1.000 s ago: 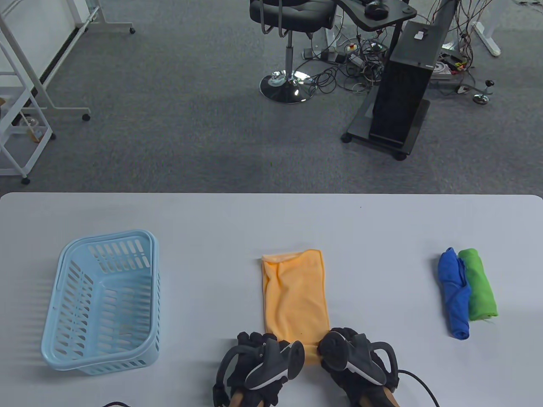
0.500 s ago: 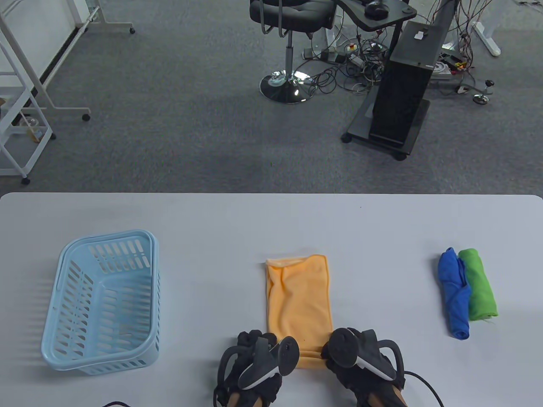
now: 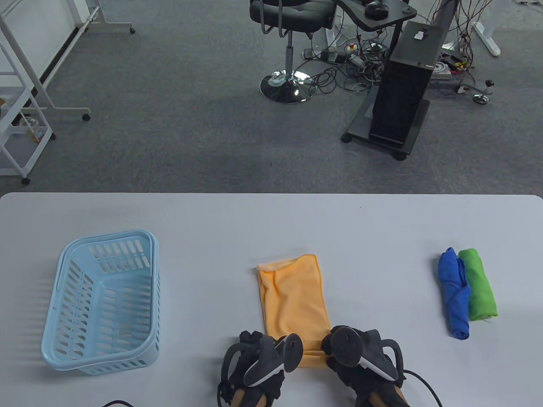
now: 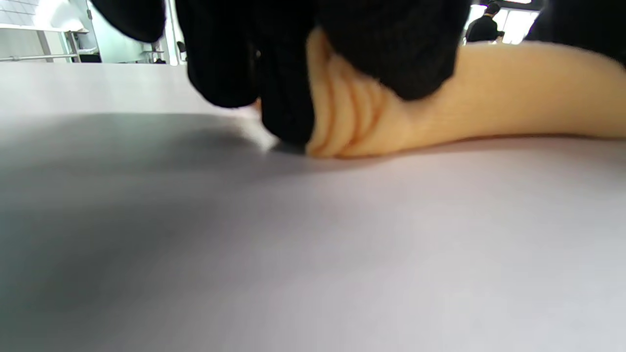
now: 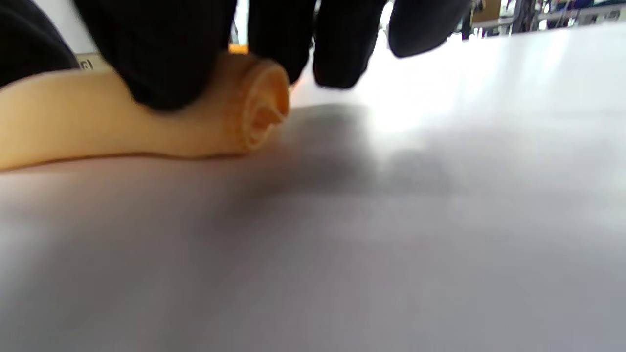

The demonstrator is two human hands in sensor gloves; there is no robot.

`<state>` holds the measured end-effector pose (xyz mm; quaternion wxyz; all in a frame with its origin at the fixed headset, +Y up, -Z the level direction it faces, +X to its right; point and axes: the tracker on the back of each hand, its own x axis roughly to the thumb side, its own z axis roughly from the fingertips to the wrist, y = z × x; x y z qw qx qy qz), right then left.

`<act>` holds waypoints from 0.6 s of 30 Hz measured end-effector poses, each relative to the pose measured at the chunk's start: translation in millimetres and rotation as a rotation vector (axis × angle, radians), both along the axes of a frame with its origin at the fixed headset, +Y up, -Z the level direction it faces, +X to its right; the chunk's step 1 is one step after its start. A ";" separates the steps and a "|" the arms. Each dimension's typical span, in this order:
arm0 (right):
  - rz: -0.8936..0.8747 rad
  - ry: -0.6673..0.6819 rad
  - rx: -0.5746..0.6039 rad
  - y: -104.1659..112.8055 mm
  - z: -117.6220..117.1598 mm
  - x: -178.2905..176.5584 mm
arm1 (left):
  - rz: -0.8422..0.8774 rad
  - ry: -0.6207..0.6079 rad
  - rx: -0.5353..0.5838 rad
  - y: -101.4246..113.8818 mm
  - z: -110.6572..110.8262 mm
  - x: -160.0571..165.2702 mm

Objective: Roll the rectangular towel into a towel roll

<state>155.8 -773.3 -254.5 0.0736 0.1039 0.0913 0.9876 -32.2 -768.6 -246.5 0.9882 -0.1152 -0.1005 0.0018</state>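
Observation:
An orange towel [image 3: 292, 296] lies lengthwise in the middle of the grey table [image 3: 382, 237], its near end curled into a small roll. My left hand [image 3: 265, 358] holds the roll's left end; in the left wrist view my fingers [image 4: 401, 54] press on the layered orange roll [image 4: 352, 127]. My right hand [image 3: 352, 352] holds the roll's right end; in the right wrist view my fingers [image 5: 161, 54] press on the roll, whose spiral end [image 5: 259, 112] shows. The far end of the towel lies flat and slightly wrinkled.
A light blue plastic basket [image 3: 102, 301] stands on the table's left. A rolled blue towel [image 3: 454, 292] and a rolled green towel [image 3: 479, 284] lie side by side at the right. Beyond the far table edge are carpet, a chair and cables.
Both hands curled the towel's near end into a small roll. The towel's flat part shifted, its far end sliding nearer and swinging left.

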 end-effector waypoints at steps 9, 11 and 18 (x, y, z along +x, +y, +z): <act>0.082 0.027 -0.014 -0.5 2.9 -5.3 | -0.069 -0.040 0.001 3.4 5.4 6.7; 0.162 0.043 -0.058 -5.1 2.5 -8.4 | -0.082 -0.063 -0.009 2.5 6.9 7.1; 0.128 0.000 -0.032 -4.7 1.2 -10.0 | -0.070 -0.069 -0.011 1.5 7.5 7.2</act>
